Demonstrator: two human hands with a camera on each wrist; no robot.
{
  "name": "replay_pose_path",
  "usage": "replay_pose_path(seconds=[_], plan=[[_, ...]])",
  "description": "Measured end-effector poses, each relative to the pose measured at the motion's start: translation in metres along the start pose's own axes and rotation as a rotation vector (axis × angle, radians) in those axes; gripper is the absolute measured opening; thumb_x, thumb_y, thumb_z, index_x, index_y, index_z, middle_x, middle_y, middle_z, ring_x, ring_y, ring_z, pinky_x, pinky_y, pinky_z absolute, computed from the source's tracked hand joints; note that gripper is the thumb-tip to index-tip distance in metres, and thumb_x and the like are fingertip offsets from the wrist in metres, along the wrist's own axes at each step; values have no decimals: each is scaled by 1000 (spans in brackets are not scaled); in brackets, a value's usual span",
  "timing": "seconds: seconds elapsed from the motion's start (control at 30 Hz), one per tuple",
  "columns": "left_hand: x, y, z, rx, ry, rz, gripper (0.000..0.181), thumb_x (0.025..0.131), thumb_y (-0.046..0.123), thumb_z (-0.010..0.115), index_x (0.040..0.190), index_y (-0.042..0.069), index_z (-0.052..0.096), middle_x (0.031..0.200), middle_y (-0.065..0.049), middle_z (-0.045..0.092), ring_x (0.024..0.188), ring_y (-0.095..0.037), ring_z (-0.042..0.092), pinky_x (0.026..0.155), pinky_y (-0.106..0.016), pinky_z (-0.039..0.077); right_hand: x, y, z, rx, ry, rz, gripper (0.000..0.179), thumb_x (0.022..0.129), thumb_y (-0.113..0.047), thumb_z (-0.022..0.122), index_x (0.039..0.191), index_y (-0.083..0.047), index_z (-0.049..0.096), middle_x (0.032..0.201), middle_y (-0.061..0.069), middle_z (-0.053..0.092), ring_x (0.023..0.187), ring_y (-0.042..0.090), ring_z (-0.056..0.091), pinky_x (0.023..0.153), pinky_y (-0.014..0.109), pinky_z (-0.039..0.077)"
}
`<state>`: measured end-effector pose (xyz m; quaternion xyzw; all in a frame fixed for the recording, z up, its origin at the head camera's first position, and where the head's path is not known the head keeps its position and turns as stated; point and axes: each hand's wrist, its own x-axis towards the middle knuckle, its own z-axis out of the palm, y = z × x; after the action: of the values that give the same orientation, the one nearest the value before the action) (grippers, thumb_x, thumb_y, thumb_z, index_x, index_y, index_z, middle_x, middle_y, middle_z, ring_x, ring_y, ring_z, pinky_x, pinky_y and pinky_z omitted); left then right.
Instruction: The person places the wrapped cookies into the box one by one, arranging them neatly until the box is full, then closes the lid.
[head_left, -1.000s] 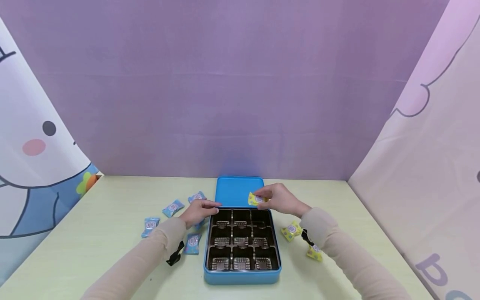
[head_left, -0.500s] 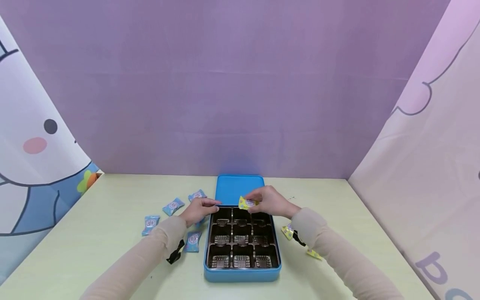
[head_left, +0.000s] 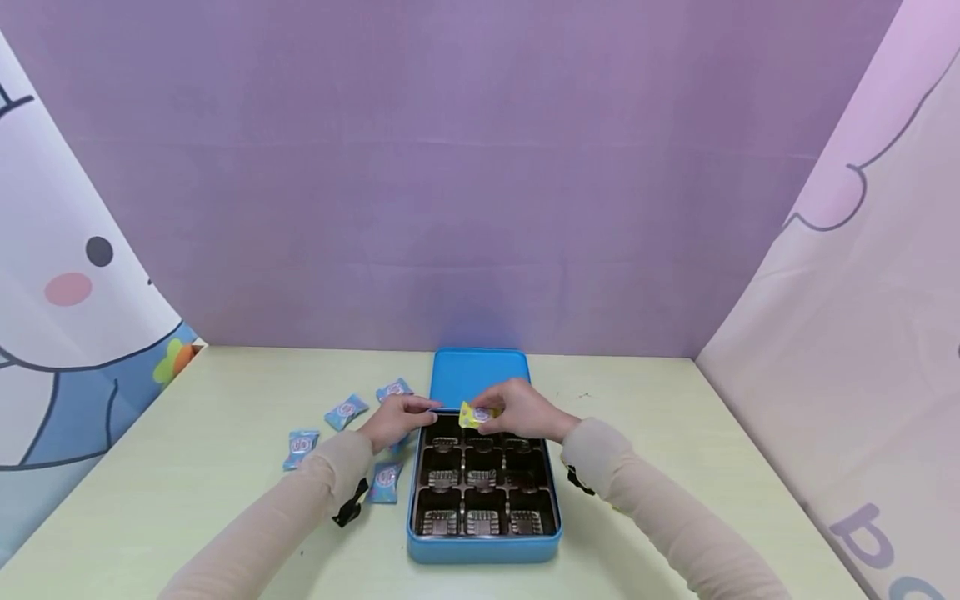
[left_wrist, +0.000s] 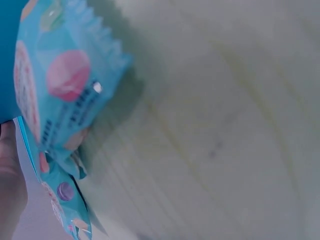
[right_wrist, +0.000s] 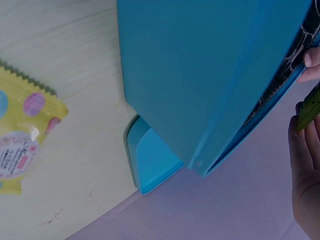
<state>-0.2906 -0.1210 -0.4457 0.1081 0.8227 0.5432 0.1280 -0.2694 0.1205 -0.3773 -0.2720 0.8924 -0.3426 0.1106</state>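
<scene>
In the head view my left hand is at the far left corner of the blue tin, thumb and fingers pinching its rim. The tin holds a dark plastic tray divided into several compartments. My right hand pinches a yellow wrapped candy over the tin's far row. In the right wrist view that hand appears at the right edge with the candy, and left fingertips straddle the rim.
Several blue wrapped candies lie left of the tin; two show close up in the left wrist view, one candy nearer. Right of the tin lies another yellow candy. Behind the tin is the blue lid, before a purple backdrop.
My right hand has moved left and slightly toward me with the yellow candy, from over the lid to above the tin's far row. The left hand stays at the corner.
</scene>
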Motion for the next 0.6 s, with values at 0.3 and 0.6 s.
replay_pose_path(seconds=[0.3,0.6], plan=[[-2,2,1,14,-2,9,29,90,21,59,117,11,64,125,-12,55,114,-30,53,94,-44,47,5,-3,9,-27,2,10,36,81,-18,71,116,-14,65,110,0,67,97,12,62,79,26,54],[0,0,3,13,14,15,28,91,16,57,117,7,63,123,-13,56,112,-31,54,93,-46,47,10,-3,16,-53,15,-17,36,81,-17,70,116,-13,65,109,1,67,94,11,62,75,22,53]])
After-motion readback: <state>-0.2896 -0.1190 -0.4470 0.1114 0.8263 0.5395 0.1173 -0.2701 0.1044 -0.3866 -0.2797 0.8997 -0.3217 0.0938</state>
